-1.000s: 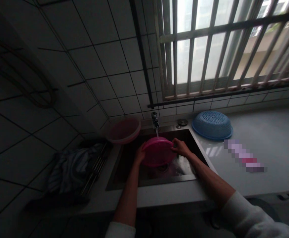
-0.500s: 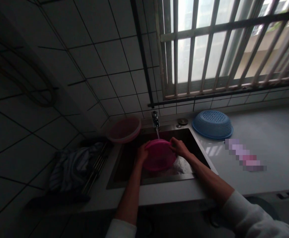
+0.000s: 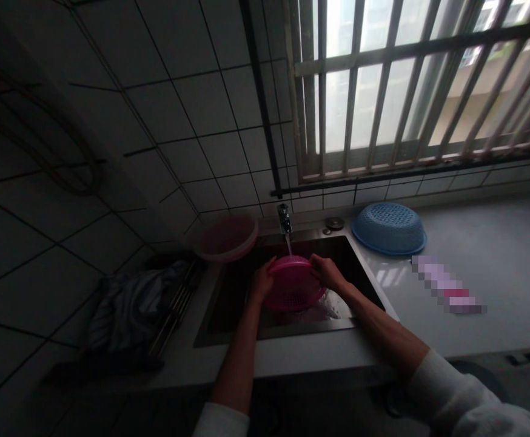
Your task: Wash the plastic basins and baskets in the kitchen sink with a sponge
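Both my hands grip a pink plastic colander (image 3: 292, 285) by its rim, over the sink (image 3: 233, 303). On the colander's left side is my left hand (image 3: 261, 282), closed on the edge. My right hand (image 3: 326, 271) is closed on the right edge. The colander is tilted, and its perforated part shows toward me. Water runs from the faucet (image 3: 285, 217) at the colander's far rim. Wet, shiny water shows on the sink floor to its right.
A pink basin (image 3: 228, 238) stands at the sink's back left corner. An upside-down blue basket (image 3: 389, 229) sits right of the sink, behind a pixelated item (image 3: 447, 285). A round metal drain cover (image 3: 335, 223) lies behind the sink. Striped cloth (image 3: 131, 306) lies at left.
The colander has shifted slightly, its lower edge a little higher in view. My hands keep their grip on its rim, and the water still runs.
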`<state>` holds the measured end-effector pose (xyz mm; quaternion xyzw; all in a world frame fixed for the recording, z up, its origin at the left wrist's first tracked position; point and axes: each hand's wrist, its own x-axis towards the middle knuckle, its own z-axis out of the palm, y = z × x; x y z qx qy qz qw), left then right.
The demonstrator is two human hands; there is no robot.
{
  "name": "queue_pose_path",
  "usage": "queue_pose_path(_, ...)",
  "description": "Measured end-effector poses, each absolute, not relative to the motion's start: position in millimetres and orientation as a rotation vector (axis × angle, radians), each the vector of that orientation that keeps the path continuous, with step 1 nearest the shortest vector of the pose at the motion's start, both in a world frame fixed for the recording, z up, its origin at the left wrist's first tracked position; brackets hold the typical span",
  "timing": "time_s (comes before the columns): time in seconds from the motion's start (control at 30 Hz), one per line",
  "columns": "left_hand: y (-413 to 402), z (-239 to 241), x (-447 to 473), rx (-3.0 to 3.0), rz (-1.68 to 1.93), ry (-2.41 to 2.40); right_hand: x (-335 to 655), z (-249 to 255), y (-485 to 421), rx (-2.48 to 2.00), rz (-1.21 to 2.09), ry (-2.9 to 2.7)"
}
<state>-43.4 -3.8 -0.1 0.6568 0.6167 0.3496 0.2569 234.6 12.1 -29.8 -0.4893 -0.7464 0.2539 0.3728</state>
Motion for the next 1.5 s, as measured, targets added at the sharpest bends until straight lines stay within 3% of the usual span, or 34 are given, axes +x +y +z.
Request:
queue_pose_path(0.23,0.3,-0.7,-52.2,1.676,1.122,1.636,261.4,-34.5,23.4,-1.505,0.674,-1.855)
queue_pose_path(0.5,-3.6,-4.1,-45.1,1.748,0.967,1.696,230.8,-20.2,7.2,-1.276,0.659,-1.913)
queue_pose_path(0.8,0.8,-2.6,-50.0,1.668,1.098,1.688,261.9,-30.9,20.6,-1.500,0.714,-1.796)
queue_pose_path(1.07,-5.3,-0.9,-44.0,1.721,0.961,1.736,232.5,-27.6,9.0,-1.212,0.750,-1.866)
queue_pose_path(1.3,2.1,-3.8,-53.9,1.616,1.165,1.713,261.9,-36.6,24.9,-1.459,0.655,-1.814)
queue_pose_path(1.5,-4.5,-0.1,-40.6,1.763,1.052,1.762,239.3,-30.9,13.8,-1.272,0.699,-1.856)
